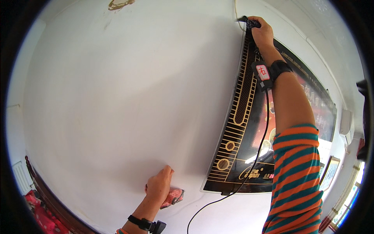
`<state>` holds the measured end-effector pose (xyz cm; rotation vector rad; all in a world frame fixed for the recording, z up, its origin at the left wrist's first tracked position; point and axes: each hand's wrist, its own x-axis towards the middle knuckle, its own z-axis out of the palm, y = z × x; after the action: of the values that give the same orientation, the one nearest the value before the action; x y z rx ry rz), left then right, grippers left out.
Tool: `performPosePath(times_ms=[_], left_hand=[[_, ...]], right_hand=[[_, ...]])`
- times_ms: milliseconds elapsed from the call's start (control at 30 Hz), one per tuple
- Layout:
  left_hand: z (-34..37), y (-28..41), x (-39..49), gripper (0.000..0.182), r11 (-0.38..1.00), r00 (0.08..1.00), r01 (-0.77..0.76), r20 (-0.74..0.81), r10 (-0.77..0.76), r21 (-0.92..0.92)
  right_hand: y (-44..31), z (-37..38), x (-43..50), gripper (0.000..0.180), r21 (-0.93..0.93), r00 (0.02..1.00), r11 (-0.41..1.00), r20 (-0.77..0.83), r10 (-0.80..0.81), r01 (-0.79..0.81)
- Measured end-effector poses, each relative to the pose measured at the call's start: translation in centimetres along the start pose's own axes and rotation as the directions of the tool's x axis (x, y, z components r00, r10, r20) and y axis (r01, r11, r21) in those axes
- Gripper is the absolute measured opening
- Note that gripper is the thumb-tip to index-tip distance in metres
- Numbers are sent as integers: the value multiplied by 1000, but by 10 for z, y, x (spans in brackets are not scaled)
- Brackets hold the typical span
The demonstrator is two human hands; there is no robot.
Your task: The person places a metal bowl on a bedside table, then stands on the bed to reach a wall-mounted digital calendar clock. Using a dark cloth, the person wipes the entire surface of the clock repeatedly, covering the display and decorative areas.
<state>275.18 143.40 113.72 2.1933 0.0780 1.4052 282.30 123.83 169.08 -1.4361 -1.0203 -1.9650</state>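
Observation:
A large glass-fronted digital wall clock [257,163] with a black, gold-patterned border and a coloured picture hangs on the white wall. My right hand [263,33] is at its upper left corner, gripping a dark cloth [252,24] against the edge. Lower down and to the left, my left hand [159,187] is closed around a red and black patterned cloth [174,198], in front of the wall. Both wrists wear black straps with small devices, and a black cable runs down from the right one across the clock's face.
A thin pale cord [235,10] runs up the wall above the clock's corner. A wooden bed headboard [55,210] and red bedding [48,218] are at lower left. At right are an air conditioner [346,125], a framed picture [329,172] and a curtained window [349,201].

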Motion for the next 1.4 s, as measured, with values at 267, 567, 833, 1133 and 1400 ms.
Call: performPosePath(times_ms=[267,567,833,1133,1400], left_hand=[[8,-9,0,16,993,993,-92,-64,97,77],[4,-8,-1,15,994,992,-105,-65,106,19],[2,-6,-1,13,997,997,-70,-22,70,-13],[2,-5,1,14,996,996,-83,-47,81,-38],[4,-6,2,16,997,996,-67,-57,69,37]], right_hand=[[-42,-6,8,21,-582,736,463,430,-522,669],[-55,5,6,17,-686,750,310,561,-352,658],[-56,4,-3,23,-663,747,347,567,-347,663],[-65,-4,-74,38,-199,649,622,117,-752,757],[-43,-19,-13,47,-333,969,932,-141,-201,145]])
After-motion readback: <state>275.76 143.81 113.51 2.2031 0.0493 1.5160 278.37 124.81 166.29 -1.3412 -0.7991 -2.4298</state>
